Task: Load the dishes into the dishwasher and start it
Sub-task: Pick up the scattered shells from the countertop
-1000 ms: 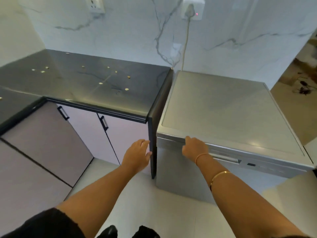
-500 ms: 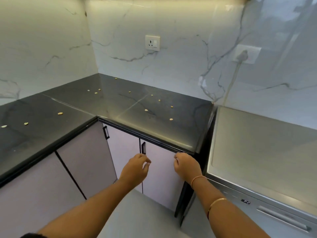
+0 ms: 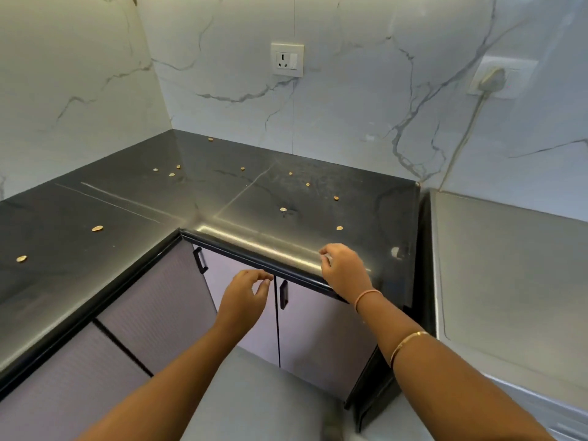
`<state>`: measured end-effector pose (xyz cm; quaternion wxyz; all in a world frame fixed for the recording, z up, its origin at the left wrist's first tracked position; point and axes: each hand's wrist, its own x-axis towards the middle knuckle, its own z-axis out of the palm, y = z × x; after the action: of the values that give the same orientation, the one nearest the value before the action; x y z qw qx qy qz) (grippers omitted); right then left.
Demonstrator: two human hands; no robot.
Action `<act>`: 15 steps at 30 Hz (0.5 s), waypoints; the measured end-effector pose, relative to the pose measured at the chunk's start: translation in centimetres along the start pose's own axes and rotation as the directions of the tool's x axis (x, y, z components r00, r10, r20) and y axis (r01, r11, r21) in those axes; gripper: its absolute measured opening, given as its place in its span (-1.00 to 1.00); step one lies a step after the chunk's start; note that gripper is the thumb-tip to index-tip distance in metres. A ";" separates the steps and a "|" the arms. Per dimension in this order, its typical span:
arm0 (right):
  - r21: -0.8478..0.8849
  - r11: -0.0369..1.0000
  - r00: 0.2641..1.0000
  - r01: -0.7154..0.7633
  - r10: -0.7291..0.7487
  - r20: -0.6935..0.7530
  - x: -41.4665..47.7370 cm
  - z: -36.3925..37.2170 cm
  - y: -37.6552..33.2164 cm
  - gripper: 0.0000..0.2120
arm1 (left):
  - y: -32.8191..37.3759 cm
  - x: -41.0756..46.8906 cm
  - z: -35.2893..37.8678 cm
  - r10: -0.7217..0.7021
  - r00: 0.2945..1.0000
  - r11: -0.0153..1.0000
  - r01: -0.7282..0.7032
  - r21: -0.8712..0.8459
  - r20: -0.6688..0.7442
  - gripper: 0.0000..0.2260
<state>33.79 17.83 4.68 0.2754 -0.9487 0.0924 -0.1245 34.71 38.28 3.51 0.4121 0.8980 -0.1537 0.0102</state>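
Countertop edge (image 3: 254, 246) under right hand (image 3: 345, 273) — dishwasher (image 3: 509, 281) alongside

A dark, glossy L-shaped counter (image 3: 254, 198) fills the corner, with small tan flecks (image 3: 97, 228) scattered across its top. Under it are pale lilac cabinet doors (image 3: 159, 297) with short black handles (image 3: 283, 294). The white veined marble wall (image 3: 222, 90) carries a white socket (image 3: 287, 60). Further right, a plug (image 3: 491, 79) sits in a second socket, its cable (image 3: 461, 144) trailing downward. Grey floor (image 3: 261, 393) lies below.

Glossy black stone countertop (image 3: 133, 218), polished veined marble wall (image 3: 350, 106), brushed matt metal dishwasher (image 3: 509, 265).
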 end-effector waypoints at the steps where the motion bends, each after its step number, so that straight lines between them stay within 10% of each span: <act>1: 0.002 1.000 1.000 -0.011 0.011 0.003 1.4 0.1 0.7 -0.76 | 0.0 1.0 0.4 -0.017 1.000 1.000 0.017 -0.021 -0.007 -0.81; 10: -0.182 0.978 0.972 -0.105 0.139 0.187 11.7 2.1 8.3 -0.55 | 0.3 9.5 3.4 -0.280 0.960 0.920 0.274 -0.281 0.022 -0.83; 15: -0.388 0.920 0.986 0.059 0.006 0.166 13.9 3.2 10.2 -0.59 | 0.7 11.6 5.3 -0.453 0.885 0.693 0.423 -0.584 0.104 -0.83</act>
<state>46.83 7.55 -0.89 0.0853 -0.9928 0.0794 -0.0289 45.00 30.80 2.26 0.6645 0.7341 0.0795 -0.1148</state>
